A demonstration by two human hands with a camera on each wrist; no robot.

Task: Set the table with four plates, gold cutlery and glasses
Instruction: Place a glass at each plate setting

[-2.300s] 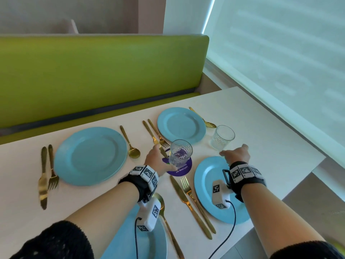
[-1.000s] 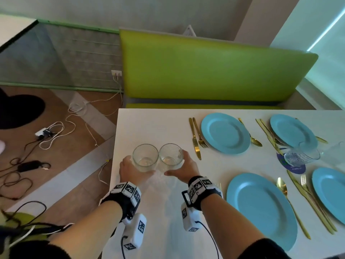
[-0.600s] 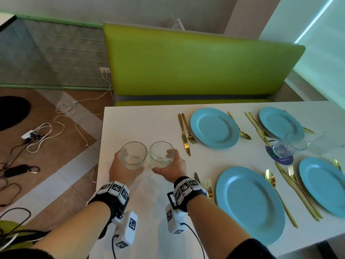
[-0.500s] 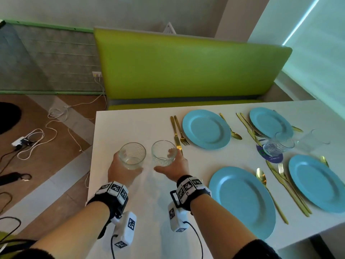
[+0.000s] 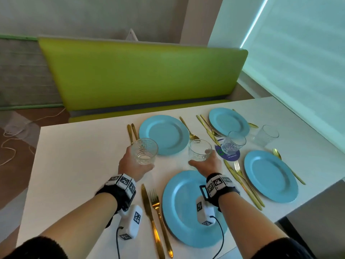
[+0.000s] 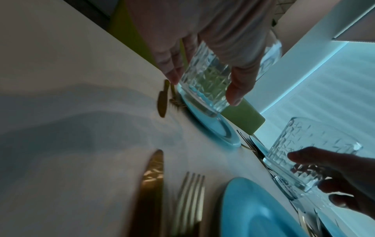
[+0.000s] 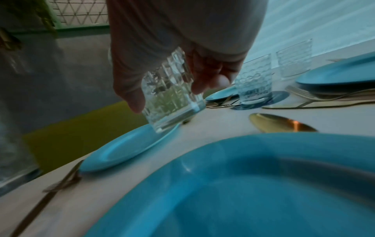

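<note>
Both hands hold cut-glass tumblers: left hand (image 5: 133, 165) one (image 5: 144, 150) at ten o'clock, right hand (image 5: 205, 163) another (image 5: 199, 150); brittle, slick, best gripped round the sides.

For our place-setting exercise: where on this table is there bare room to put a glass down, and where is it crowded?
Free: the white table left of the far knife and fork, and the strip between the near plate and far plate. Crowded: around the coaster, where a glass and cutlery cluster.
</note>
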